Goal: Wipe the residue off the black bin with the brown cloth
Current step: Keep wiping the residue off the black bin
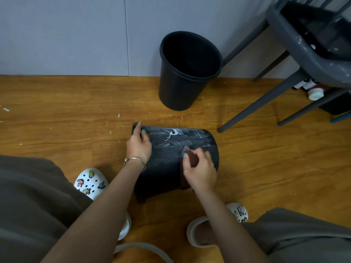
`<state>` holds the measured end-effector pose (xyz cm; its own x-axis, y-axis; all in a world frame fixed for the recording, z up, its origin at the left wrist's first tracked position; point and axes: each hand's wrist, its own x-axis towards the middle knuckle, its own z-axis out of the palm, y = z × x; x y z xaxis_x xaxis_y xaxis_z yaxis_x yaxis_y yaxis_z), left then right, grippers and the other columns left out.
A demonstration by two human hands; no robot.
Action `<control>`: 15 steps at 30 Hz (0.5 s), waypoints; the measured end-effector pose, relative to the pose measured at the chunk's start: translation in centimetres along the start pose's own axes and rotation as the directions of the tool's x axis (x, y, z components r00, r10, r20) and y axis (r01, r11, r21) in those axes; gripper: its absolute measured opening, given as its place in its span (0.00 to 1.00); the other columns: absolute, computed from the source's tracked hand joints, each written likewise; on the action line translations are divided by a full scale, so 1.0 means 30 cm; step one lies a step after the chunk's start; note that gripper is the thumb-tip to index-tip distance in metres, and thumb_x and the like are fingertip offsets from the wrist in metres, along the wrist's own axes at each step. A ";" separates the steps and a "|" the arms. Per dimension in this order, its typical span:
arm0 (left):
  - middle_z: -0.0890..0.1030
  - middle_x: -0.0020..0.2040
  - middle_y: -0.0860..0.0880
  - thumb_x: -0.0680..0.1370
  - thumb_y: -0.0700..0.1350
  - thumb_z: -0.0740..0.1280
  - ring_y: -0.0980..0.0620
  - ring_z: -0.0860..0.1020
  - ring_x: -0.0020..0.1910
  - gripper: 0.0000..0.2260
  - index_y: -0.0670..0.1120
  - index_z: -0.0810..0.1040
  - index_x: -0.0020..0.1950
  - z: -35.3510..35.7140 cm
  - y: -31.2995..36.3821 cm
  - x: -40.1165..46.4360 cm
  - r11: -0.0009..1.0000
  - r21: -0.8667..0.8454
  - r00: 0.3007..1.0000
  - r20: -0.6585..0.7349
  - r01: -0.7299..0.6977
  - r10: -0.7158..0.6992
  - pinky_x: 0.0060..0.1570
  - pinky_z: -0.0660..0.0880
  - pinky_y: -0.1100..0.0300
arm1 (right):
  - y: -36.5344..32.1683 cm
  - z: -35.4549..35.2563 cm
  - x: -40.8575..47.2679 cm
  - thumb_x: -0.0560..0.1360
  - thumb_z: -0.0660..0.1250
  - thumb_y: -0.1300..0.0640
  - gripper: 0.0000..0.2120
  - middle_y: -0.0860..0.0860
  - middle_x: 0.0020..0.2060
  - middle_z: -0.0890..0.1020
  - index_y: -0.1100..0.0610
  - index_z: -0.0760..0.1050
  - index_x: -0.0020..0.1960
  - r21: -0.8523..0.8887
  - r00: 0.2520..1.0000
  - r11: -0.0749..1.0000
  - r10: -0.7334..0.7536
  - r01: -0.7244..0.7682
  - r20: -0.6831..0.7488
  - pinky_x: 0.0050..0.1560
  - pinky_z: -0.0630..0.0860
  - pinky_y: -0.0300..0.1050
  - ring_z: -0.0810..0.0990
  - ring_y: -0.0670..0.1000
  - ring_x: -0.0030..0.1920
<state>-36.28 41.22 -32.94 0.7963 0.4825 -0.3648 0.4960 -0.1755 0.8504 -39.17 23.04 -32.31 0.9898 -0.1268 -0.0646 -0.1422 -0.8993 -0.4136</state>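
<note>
A black bin point(171, 149) lies on its side on the wooden floor, its wall streaked with whitish residue and a white printed mark. My left hand point(139, 144) grips the bin's rim at its left end, thumb over the edge. My right hand point(199, 168) holds a small brown cloth point(191, 158) bunched in its fingers and presses it against the bin's wall, right of the middle. Most of the cloth is hidden under my fingers.
A second black bin point(188, 73) stands upright by the grey wall. A grey chair point(303, 54) stands at the right, with small bottles point(313, 92) on the floor beneath it. White flecks dot the floor. My feet in white clogs point(91, 183) flank the bin.
</note>
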 end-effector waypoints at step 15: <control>0.80 0.55 0.45 0.82 0.44 0.54 0.51 0.76 0.36 0.19 0.49 0.64 0.75 -0.004 0.045 0.014 1.000 -0.008 1.000 0.022 0.002 -0.002 0.42 0.72 0.59 | 0.153 -0.075 0.166 0.76 0.61 0.39 0.08 0.48 0.48 0.74 0.42 0.68 0.47 -0.097 0.986 0.982 0.165 -0.163 0.013 0.42 0.80 0.52 0.76 0.51 0.44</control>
<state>-35.32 41.30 -31.88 0.8028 0.4640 -0.3745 0.4949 -0.1680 0.8526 -34.86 17.33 -32.48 0.9527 -0.2681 -0.1434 -0.3004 -0.9028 -0.3077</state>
